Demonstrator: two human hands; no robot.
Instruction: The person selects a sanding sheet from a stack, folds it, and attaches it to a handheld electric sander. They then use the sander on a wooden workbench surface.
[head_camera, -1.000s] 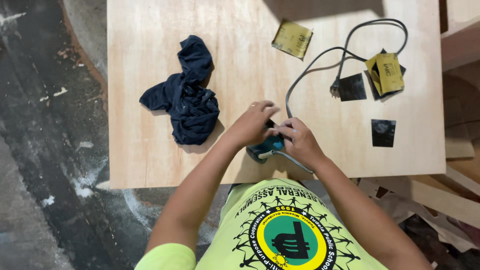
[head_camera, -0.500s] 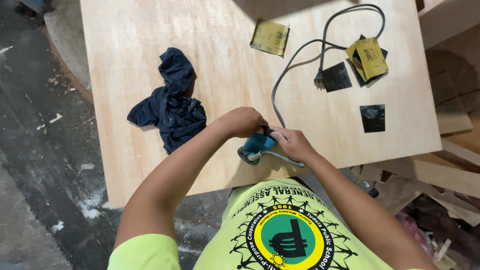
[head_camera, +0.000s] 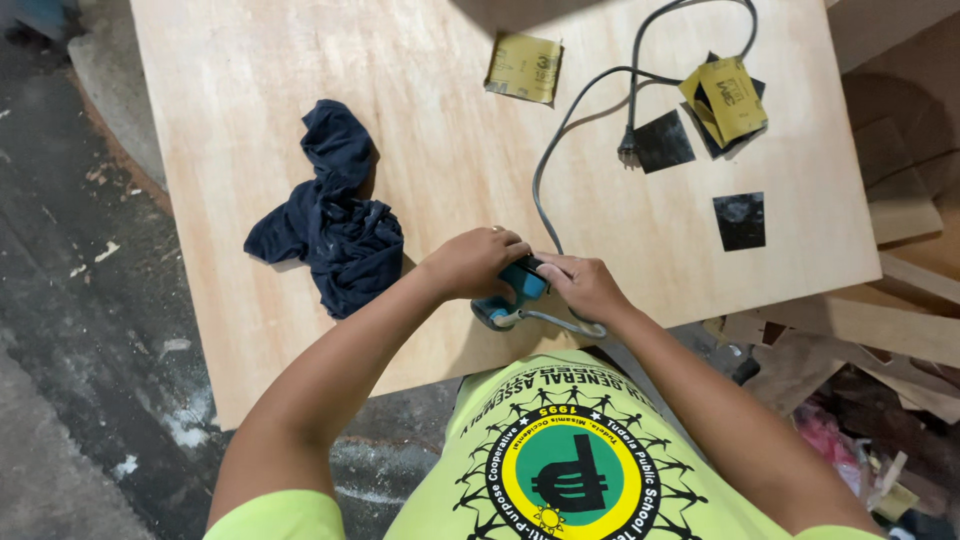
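Teal-bodied electric hand sander (head_camera: 512, 292) sits on the pale plywood sheet (head_camera: 300, 60), near the sheet's front edge, right in front of the person's yellow-green printed shirt (head_camera: 560, 460). Both hands are on it. Left hand (head_camera: 475, 262) covers the top of the tool from the left, fingers curled together over the housing, a ring visible on 1 finger. Right hand (head_camera: 582, 285) comes in from the right, fingers bent and pressed close around the rear of the tool; cannot tell exactly what the fingertips pinch, they are hidden under the knuckles. The 2 hands touch or nearly touch over the sander.

Grey power cord (head_camera: 545, 170) runs from the tool up across the sheet, loops at the far edge and ends in a dark plug (head_camera: 627, 152) lying loose on the wood. Thin grey wire loop also shows at the tool's base, just beside the right wrist.

Crumpled dark blue cloth rag (head_camera: 335, 225) lies on the plywood left of the hands, near the left forearm, not touching it. Folded yellow sandpaper piece (head_camera: 525, 68) lies at the far side. 3 black sandpaper squares: 1 (head_camera: 665, 142) beside the plug, 1 (head_camera: 740, 220) alone to the right, 1 partly under a folded yellow sandpaper sheet (head_camera: 730, 98). Wooden offcuts (head_camera: 890, 320) are piled off the right edge. Dusty grey concrete floor (head_camera: 70, 300) on the left.
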